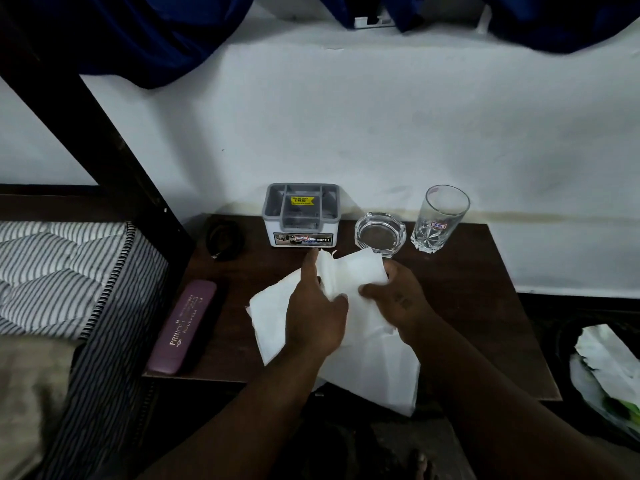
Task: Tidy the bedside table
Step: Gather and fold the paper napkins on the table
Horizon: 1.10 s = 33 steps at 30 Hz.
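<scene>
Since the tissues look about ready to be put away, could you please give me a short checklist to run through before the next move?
1. Both hands hold the white tissue sheets: left hand and right hand pinch them. Ok.
2. Sheets neatly folded: crumpled and splayed, one hanging over the table's front edge. Not ok.
3. Organiser box upright and open-topped at the table's back. Ok.
4. Room in the box's compartments: cannot tell.
5. Ashtray and drinking glass stand apart from the hands. Ok.
6. Spectacle case lies clear of the tissues, at the table's left edge. Ok.
</scene>
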{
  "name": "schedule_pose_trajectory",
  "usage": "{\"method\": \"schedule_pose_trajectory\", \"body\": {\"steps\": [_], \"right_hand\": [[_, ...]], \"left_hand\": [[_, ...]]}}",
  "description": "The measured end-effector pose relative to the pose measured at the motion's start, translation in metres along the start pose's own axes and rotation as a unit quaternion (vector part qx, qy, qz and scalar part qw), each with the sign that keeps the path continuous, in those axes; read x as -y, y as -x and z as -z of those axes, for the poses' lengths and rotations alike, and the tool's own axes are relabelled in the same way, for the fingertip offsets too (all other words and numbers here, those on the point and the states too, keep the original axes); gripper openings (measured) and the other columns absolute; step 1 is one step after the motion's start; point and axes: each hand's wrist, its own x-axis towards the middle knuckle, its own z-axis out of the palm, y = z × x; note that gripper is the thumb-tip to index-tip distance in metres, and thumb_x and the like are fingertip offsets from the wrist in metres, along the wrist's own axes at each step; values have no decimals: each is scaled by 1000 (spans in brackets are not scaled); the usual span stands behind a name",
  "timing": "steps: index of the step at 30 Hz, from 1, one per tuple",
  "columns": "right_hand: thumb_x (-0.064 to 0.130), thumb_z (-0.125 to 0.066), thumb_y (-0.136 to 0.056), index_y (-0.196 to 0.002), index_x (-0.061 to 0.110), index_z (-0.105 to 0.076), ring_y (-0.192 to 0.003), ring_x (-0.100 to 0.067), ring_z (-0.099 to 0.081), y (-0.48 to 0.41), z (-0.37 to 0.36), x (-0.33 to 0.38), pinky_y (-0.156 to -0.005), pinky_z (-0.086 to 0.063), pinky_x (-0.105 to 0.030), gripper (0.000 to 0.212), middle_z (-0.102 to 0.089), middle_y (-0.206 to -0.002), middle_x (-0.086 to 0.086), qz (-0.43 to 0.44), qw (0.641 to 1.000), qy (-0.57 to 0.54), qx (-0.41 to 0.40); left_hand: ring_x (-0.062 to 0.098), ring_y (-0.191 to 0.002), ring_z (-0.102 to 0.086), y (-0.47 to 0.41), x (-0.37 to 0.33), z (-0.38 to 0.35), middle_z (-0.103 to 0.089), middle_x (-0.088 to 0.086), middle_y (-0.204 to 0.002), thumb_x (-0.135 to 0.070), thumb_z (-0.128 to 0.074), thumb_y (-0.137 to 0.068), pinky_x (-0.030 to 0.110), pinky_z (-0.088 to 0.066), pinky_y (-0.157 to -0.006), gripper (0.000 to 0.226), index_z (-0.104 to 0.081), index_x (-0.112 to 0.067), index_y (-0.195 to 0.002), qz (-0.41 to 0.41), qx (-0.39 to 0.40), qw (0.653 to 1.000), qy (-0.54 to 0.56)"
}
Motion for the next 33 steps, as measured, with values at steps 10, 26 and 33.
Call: {"method": "schedule_pose_trajectory", "body": {"steps": [10,26,33], "right_hand": [[15,-84,-76,-107,12,-68,-84,-18,-69,-4,13,3,-73,-54,-31,35,-74,-96,-3,24,997,19,-71],[3,-76,-84,-119,-4,-65,-91,-36,-74,40,89,7,-78,-63,-45,37,-75,-112,-26,-94,973,-175,119],[5,-85,-77,-92,10,-74,-73,-8,-73,34,69,12,-69,-58,-27,19,-79,-85,-3,53,975,114,182]], "left_hand": [[-5,-117,-50,3,-4,7,-54,-23,-131,-3,-60,-92,4,-33,-91,86,-22,-37,-161,-100,0,995,-15],[19,-109,-68,95,-27,-19,-70,3,-124,0,-75,-83,41,-54,-102,76,-44,-23,-148,119,-28,957,263],[42,-89,-73,121,15,-35,-74,26,-98,-3,-83,-78,59,-61,-86,38,-64,2,-110,329,-26,881,339]]}}
